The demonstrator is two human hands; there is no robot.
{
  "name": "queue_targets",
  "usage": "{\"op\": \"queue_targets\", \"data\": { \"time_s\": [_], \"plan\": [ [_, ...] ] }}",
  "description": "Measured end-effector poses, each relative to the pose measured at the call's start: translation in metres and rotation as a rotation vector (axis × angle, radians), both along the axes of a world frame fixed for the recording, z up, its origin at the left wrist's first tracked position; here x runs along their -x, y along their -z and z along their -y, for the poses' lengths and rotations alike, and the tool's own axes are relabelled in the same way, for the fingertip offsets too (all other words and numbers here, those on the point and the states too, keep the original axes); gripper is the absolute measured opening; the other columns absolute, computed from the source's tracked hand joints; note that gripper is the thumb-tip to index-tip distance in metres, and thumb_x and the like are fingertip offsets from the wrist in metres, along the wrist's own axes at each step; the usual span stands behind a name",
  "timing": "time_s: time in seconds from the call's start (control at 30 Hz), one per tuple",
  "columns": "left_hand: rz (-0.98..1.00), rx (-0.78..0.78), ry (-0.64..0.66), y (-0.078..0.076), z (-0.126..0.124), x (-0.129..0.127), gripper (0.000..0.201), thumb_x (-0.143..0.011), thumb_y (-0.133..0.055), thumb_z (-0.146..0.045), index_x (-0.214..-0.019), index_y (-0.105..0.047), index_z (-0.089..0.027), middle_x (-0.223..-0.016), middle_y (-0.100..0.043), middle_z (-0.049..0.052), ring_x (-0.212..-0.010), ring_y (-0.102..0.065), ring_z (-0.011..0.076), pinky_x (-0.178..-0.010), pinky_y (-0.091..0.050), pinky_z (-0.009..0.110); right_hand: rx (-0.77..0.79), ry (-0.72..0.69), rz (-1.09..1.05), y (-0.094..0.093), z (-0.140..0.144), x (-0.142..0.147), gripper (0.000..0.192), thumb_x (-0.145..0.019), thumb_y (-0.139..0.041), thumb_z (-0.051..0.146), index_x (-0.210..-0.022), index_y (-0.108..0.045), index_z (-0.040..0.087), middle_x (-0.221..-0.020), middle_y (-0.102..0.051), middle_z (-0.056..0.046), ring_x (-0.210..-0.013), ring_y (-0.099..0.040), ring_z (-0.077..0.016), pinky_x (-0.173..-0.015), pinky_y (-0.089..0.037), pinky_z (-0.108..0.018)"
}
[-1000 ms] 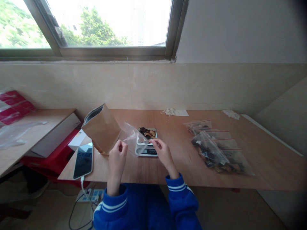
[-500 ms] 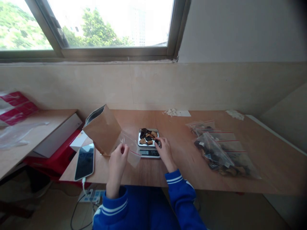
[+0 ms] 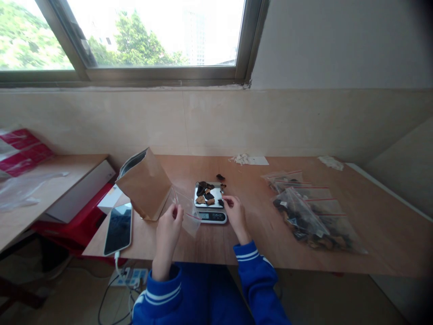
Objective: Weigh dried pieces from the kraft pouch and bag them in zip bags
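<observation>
Left of centre, the fingers of my left hand (image 3: 170,223) pinch a clear zip bag (image 3: 190,222), perhaps to stop it sliding. At centre, dried pieces (image 3: 209,196) lie on a scale (image 3: 217,196), its readout (image 3: 204,217) illegible. Just right, the fingers of my right hand (image 3: 235,213) bunch beside a dark piece (image 3: 221,202); whether they pinch it, I can't tell.

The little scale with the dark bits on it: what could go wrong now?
A dark piece lies on the table behind the scale, so it might get left out. The right hand, close by the scale's right edge, could bump more pieces off. The clear bag in the left hand might brush the scale.
</observation>
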State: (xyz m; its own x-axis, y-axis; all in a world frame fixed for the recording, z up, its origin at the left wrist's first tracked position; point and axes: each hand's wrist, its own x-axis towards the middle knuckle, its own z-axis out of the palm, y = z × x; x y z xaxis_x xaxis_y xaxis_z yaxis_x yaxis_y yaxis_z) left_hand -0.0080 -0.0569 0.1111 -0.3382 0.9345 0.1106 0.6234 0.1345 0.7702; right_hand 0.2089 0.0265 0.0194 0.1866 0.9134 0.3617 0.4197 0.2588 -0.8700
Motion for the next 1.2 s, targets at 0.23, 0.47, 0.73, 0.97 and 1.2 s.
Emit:
{"op": "queue_targets", "data": {
  "time_s": [0.23,0.47,0.73,0.97,1.2],
  "plan": [
    [0.015,-0.005,0.018,0.002,0.001,-0.003,0.035,-0.092,-0.041,-0.046,-0.067,-0.048,-0.022,-0.064,-0.059,0.002,-0.064,-0.059,0.0184,-0.062,-0.037,0.025,0.003,-0.008,0.057,-0.002,0.003,0.006,0.033,-0.085,-0.060,0.045,-0.098,-0.072,0.017,-0.093,-0.063,-0.010,-0.076,-0.063,-0.0215,-0.072,-0.054,-0.037],
    [0.019,-0.008,0.031,0.003,0.000,-0.004,0.036,-0.092,-0.041,-0.046,-0.066,-0.047,-0.022,-0.062,-0.058,0.002,-0.063,-0.058,0.0183,-0.062,-0.037,0.026,0.010,-0.010,0.094,-0.001,0.002,0.006,0.019,-0.084,-0.061,0.035,-0.088,-0.071,0.020,-0.094,-0.063,-0.009,-0.078,-0.064,-0.0218,-0.078,-0.055,-0.039],
    [0.039,-0.011,0.034,0.004,-0.001,-0.005,0.035,-0.092,-0.041,-0.046,-0.067,-0.049,-0.022,-0.063,-0.059,0.002,-0.063,-0.059,0.0180,-0.062,-0.038,0.026,-0.025,0.026,-0.040,-0.030,0.014,0.008,0.018,-0.085,-0.057,0.031,-0.080,-0.070,0.019,-0.091,-0.067,-0.011,-0.082,-0.066,-0.0236,-0.078,-0.055,-0.040],
    [0.096,-0.024,0.070,0.003,-0.001,-0.010,0.035,-0.091,-0.042,-0.044,-0.067,-0.051,-0.021,-0.063,-0.061,0.002,-0.063,-0.058,0.0180,-0.062,-0.037,0.026,-0.039,-0.331,-0.166,-0.102,0.042,0.045,0.012,-0.086,-0.059,0.027,-0.089,-0.070,0.021,-0.094,-0.071,-0.006,-0.082,-0.067,-0.0187,-0.076,-0.056,-0.031],
    [0.072,-0.050,0.043,0.002,0.001,-0.006,0.033,-0.091,-0.041,-0.041,-0.064,-0.046,-0.022,-0.061,-0.059,0.001,-0.061,-0.056,0.0174,-0.062,-0.035,0.026,-0.039,-0.385,-0.066,-0.101,0.040,0.046,0.022,-0.092,-0.052,0.031,-0.098,-0.072,0.024,-0.102,-0.073,-0.004,-0.097,-0.067,-0.0201,-0.084,-0.054,-0.032]
  ]
}}
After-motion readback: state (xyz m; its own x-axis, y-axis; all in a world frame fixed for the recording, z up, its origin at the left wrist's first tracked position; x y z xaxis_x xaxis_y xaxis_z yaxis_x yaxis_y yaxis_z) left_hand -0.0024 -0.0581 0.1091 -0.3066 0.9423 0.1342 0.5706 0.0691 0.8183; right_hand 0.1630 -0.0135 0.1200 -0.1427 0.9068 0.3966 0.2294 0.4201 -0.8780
